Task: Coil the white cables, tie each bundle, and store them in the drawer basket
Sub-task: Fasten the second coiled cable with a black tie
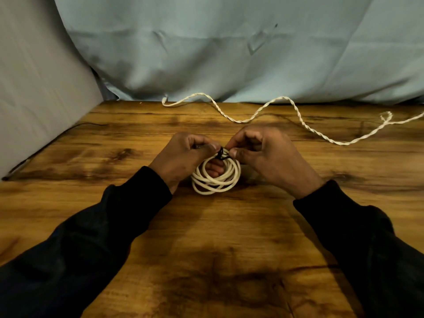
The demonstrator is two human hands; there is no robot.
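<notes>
Fingers of both hands curled, pinching a black tie [222, 154] at the top of a white coil [215, 177]. Left hand [183, 157] on the coil's left side, thumb and forefinger on the tie, lower fingers [214, 167] showing through the coil's centre. Right hand [263, 154] on the coil's right side, thumb and forefinger nipping the tie's other end. Coil held upright just above or on the tabletop [206, 237], between the two hands; cannot tell whether touching. Second cable [298, 115], white and twisted, lying loose and uncoiled across the far side of the tabletop, well apart from the hands. Black sleeves [91, 237] on both arms. Pale blue cloth [229, 53] hanging behind the tabletop's far edge.
</notes>
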